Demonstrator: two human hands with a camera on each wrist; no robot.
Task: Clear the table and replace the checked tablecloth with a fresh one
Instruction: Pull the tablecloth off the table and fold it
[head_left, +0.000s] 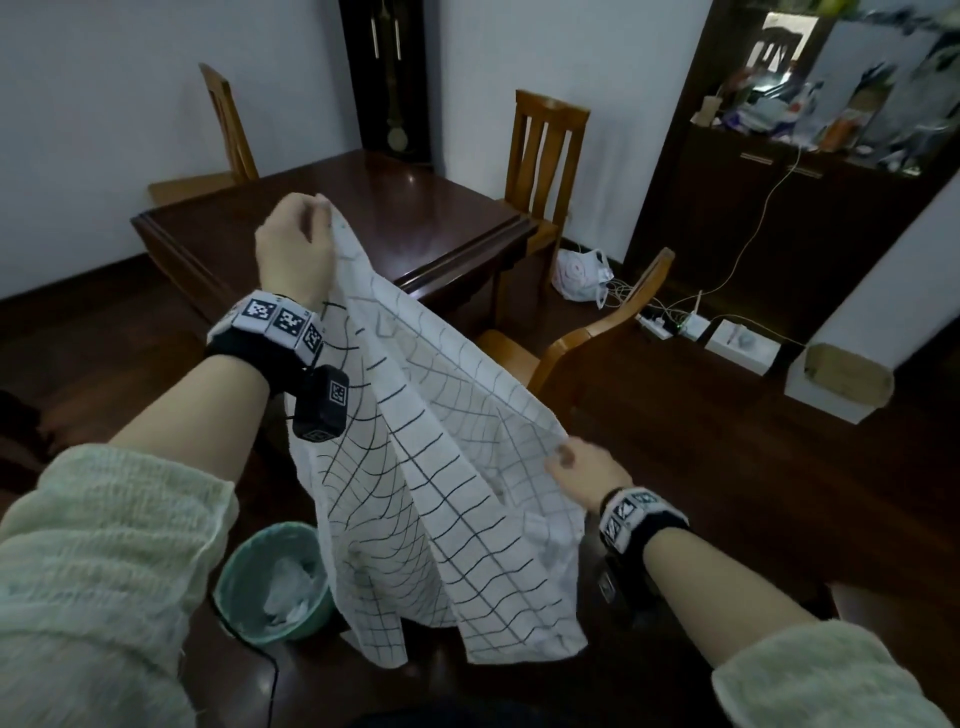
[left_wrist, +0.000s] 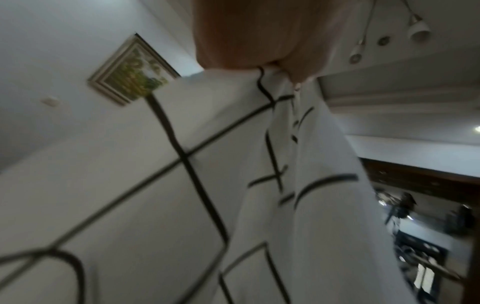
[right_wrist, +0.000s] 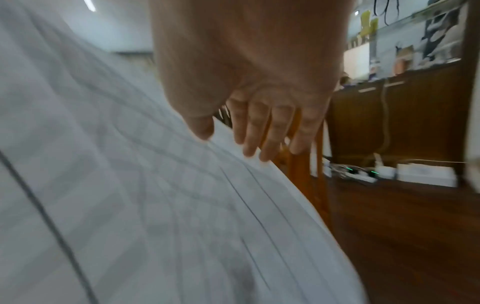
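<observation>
The white tablecloth with black checks hangs in the air in front of me, clear of the bare dark wooden table. My left hand is raised and pinches the cloth's top corner. In the left wrist view the cloth drops from the curled left hand. Lower down and to the right, my right hand holds the cloth's side edge. The right wrist view shows its thumb on the cloth and the fingers behind the edge.
A green waste bin with crumpled paper stands on the floor below the cloth. Wooden chairs sit at the table's far side, left and near right. A plastic bag, a power strip and a dark sideboard are at the right.
</observation>
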